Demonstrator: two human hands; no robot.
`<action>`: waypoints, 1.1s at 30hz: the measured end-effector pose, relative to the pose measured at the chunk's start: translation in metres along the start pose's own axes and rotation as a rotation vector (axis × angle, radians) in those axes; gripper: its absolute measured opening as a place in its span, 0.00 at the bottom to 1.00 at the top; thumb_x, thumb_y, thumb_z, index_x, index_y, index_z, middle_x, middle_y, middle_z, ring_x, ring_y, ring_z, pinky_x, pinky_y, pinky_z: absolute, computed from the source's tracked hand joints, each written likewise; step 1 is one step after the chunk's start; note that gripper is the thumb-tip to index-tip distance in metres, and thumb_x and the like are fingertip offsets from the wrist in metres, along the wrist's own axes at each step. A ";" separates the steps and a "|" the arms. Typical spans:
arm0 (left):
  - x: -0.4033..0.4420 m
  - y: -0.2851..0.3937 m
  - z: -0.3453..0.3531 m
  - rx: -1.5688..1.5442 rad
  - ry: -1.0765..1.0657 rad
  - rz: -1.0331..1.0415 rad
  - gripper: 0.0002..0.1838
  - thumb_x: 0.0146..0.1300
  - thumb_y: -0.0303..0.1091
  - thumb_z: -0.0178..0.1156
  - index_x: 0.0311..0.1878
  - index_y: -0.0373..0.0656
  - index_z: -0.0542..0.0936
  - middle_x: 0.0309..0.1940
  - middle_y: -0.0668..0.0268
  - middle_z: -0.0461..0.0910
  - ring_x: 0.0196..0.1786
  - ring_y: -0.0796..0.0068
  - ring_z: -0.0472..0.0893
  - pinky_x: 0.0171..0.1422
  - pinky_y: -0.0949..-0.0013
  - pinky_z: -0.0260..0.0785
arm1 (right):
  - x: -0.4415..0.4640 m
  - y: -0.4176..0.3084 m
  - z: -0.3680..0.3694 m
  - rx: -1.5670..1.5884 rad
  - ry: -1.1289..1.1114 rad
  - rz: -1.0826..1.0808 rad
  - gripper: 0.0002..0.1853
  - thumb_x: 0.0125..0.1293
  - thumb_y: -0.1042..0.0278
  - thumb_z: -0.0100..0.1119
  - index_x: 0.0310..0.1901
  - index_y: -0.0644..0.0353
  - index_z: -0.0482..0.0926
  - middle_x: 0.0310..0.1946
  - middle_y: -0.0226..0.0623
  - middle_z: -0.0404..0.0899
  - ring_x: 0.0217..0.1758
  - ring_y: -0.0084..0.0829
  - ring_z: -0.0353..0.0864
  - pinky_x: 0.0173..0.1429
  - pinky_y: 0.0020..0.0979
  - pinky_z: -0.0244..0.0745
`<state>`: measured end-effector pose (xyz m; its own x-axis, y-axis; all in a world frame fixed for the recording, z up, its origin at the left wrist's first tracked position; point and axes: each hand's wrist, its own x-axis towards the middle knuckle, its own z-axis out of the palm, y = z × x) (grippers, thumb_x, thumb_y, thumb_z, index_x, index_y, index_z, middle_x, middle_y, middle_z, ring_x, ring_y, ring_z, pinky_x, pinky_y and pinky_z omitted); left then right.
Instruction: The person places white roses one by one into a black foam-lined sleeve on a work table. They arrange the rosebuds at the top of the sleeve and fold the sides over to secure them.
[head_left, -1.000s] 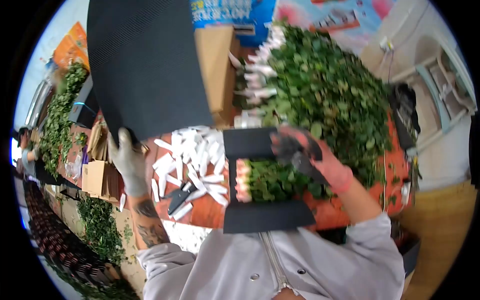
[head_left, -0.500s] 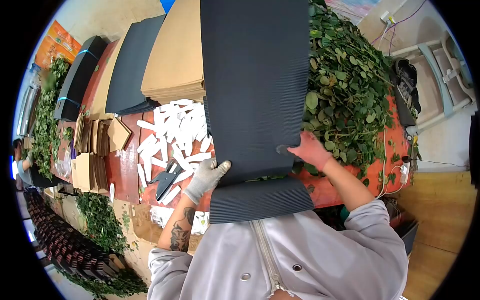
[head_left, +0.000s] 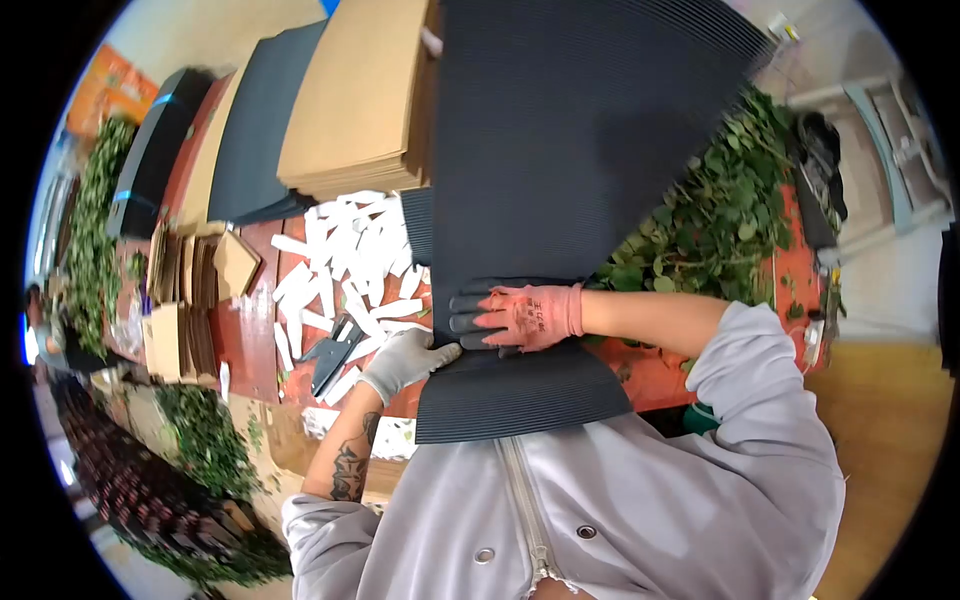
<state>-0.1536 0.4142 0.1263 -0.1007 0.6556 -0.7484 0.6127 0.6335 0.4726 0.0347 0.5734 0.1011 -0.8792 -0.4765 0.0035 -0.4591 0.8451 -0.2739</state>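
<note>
A large black corrugated cardboard sheet stretches away from me, its right side slanting toward the upper right. Its near end meets a lower ribbed flap close to my jacket. My left hand, in a pale grey glove, grips the sheet's left edge near this bend, thumb on top; its other fingers are partly hidden. My right hand, in a red glove with dark fingertips, lies flat across the sheet just above the bend, fingers spread and pointing left. A black stapler lies left of my left hand.
White strips are heaped on the red table. Stacks of brown cardboard and black sheets stand behind them. Leafy stems cover the right side. Folded brown pieces sit at left, and a folding chair at far right.
My right hand has moved left from the sheet's right edge onto its surface. The sheet's far part has swung to the right, over the leaves. My left hand stays near the left edge.
</note>
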 end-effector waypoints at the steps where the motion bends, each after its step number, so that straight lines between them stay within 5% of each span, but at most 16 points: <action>1: -0.006 -0.006 0.004 0.099 0.102 0.100 0.28 0.56 0.58 0.58 0.31 0.35 0.81 0.26 0.56 0.80 0.32 0.63 0.79 0.39 0.63 0.70 | 0.004 0.003 -0.001 -0.014 -0.087 0.087 0.25 0.54 0.56 0.58 0.54 0.55 0.72 0.60 0.46 0.64 0.65 0.46 0.62 0.69 0.42 0.57; 3: -0.013 -0.004 -0.002 0.370 0.145 0.091 0.30 0.56 0.64 0.51 0.28 0.43 0.82 0.27 0.56 0.81 0.34 0.57 0.80 0.38 0.58 0.70 | 0.013 -0.004 0.008 -0.012 -0.268 0.314 0.31 0.57 0.52 0.55 0.61 0.54 0.66 0.64 0.46 0.59 0.69 0.47 0.55 0.72 0.44 0.49; 6: -0.035 0.013 -0.021 0.354 0.235 0.073 0.23 0.54 0.56 0.58 0.29 0.43 0.81 0.27 0.57 0.80 0.33 0.59 0.80 0.37 0.60 0.71 | 0.017 -0.004 0.010 -0.008 -0.372 0.277 0.30 0.58 0.50 0.53 0.61 0.54 0.66 0.65 0.46 0.58 0.70 0.47 0.52 0.72 0.46 0.46; 9: -0.047 0.023 -0.024 -0.027 0.616 0.818 0.14 0.49 0.46 0.63 0.29 0.44 0.77 0.26 0.60 0.76 0.31 0.58 0.76 0.35 0.61 0.68 | -0.013 -0.002 0.054 -0.277 -0.218 0.189 0.30 0.57 0.49 0.52 0.60 0.51 0.67 0.61 0.47 0.63 0.68 0.43 0.55 0.71 0.46 0.47; 11: -0.044 0.050 -0.032 0.195 0.899 1.119 0.25 0.44 0.43 0.65 0.49 0.48 0.78 0.39 0.61 0.75 0.36 0.63 0.75 0.42 0.62 0.68 | -0.009 0.009 0.066 -0.527 0.011 0.060 0.29 0.56 0.48 0.52 0.59 0.50 0.68 0.57 0.48 0.66 0.66 0.42 0.60 0.70 0.46 0.50; 13: -0.032 0.068 -0.043 0.274 1.029 0.983 0.33 0.43 0.46 0.65 0.56 0.48 0.72 0.40 0.62 0.73 0.41 0.63 0.74 0.43 0.61 0.67 | 0.006 0.003 0.042 -0.097 -0.278 0.277 0.27 0.56 0.51 0.54 0.58 0.46 0.69 0.58 0.45 0.66 0.64 0.42 0.62 0.68 0.48 0.52; 15: -0.022 0.087 -0.060 0.332 0.815 0.673 0.30 0.48 0.49 0.63 0.55 0.47 0.73 0.39 0.62 0.72 0.44 0.63 0.74 0.46 0.61 0.67 | 0.013 -0.008 0.024 0.114 -0.450 0.350 0.26 0.55 0.52 0.56 0.57 0.44 0.69 0.58 0.43 0.66 0.64 0.43 0.62 0.67 0.49 0.54; 18: -0.022 0.086 -0.099 0.129 0.587 0.823 0.25 0.57 0.51 0.55 0.51 0.42 0.75 0.41 0.57 0.77 0.48 0.59 0.76 0.53 0.57 0.66 | 0.020 -0.010 0.016 -0.158 -0.448 0.232 0.25 0.54 0.51 0.56 0.55 0.45 0.72 0.57 0.45 0.66 0.63 0.47 0.62 0.67 0.51 0.53; 20: -0.036 0.050 -0.140 -0.110 0.653 0.925 0.22 0.57 0.47 0.56 0.48 0.39 0.77 0.42 0.57 0.79 0.47 0.63 0.78 0.52 0.62 0.69 | 0.017 -0.005 0.018 -0.112 -0.450 0.256 0.25 0.53 0.51 0.56 0.54 0.46 0.73 0.57 0.47 0.65 0.64 0.50 0.60 0.68 0.53 0.52; 21: -0.047 0.022 -0.158 -0.395 0.732 0.740 0.18 0.56 0.41 0.59 0.46 0.38 0.79 0.40 0.59 0.81 0.42 0.68 0.80 0.47 0.67 0.71 | 0.016 -0.003 0.024 -0.078 -0.434 0.269 0.25 0.52 0.50 0.56 0.54 0.46 0.74 0.58 0.47 0.65 0.65 0.49 0.59 0.68 0.54 0.51; 22: -0.023 -0.027 -0.173 -0.336 1.193 0.676 0.17 0.55 0.37 0.60 0.45 0.38 0.79 0.37 0.62 0.81 0.39 0.74 0.80 0.44 0.71 0.72 | 0.017 -0.004 0.022 -0.100 -0.449 0.257 0.25 0.52 0.51 0.56 0.53 0.46 0.74 0.57 0.46 0.64 0.64 0.49 0.59 0.67 0.54 0.51; 24: -0.016 -0.109 -0.200 -0.249 1.558 0.226 0.18 0.56 0.40 0.60 0.45 0.38 0.79 0.39 0.56 0.81 0.41 0.64 0.81 0.47 0.65 0.72 | 0.019 -0.006 0.015 -0.127 -0.421 0.234 0.25 0.51 0.51 0.57 0.52 0.47 0.73 0.57 0.45 0.64 0.64 0.49 0.59 0.66 0.55 0.52; 26: 0.013 -0.185 -0.202 -0.191 1.589 -0.351 0.34 0.49 0.56 0.61 0.56 0.43 0.72 0.49 0.55 0.75 0.54 0.56 0.73 0.57 0.59 0.67 | 0.017 -0.004 0.021 -0.107 -0.385 0.231 0.25 0.51 0.51 0.57 0.51 0.46 0.73 0.56 0.44 0.64 0.63 0.48 0.60 0.65 0.54 0.54; 27: 0.015 -0.196 -0.203 -0.276 1.381 -0.589 0.45 0.45 0.63 0.61 0.63 0.45 0.65 0.60 0.53 0.65 0.62 0.54 0.66 0.63 0.57 0.62 | 0.017 -0.004 0.023 -0.114 -0.362 0.217 0.25 0.51 0.51 0.57 0.52 0.46 0.73 0.56 0.44 0.64 0.63 0.48 0.60 0.65 0.54 0.54; 30: 0.049 -0.220 -0.201 -0.233 1.204 -0.689 0.57 0.42 0.68 0.61 0.71 0.47 0.50 0.68 0.48 0.53 0.70 0.51 0.53 0.69 0.54 0.52 | 0.020 -0.003 0.018 -0.105 -0.346 0.200 0.25 0.53 0.51 0.57 0.54 0.46 0.73 0.56 0.44 0.65 0.63 0.48 0.61 0.64 0.53 0.56; 33: 0.041 -0.200 -0.201 -0.237 1.088 -0.715 0.57 0.44 0.60 0.63 0.72 0.47 0.46 0.69 0.49 0.52 0.70 0.52 0.56 0.68 0.56 0.54 | 0.022 -0.005 0.012 -0.121 -0.470 0.240 0.25 0.54 0.51 0.57 0.54 0.46 0.73 0.56 0.44 0.64 0.63 0.48 0.62 0.64 0.52 0.57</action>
<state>-0.4378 0.3970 0.0942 -0.9838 0.0720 -0.1643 0.0225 0.9582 0.2852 0.0195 0.5560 0.0907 -0.8218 -0.3006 -0.4841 -0.2887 0.9521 -0.1010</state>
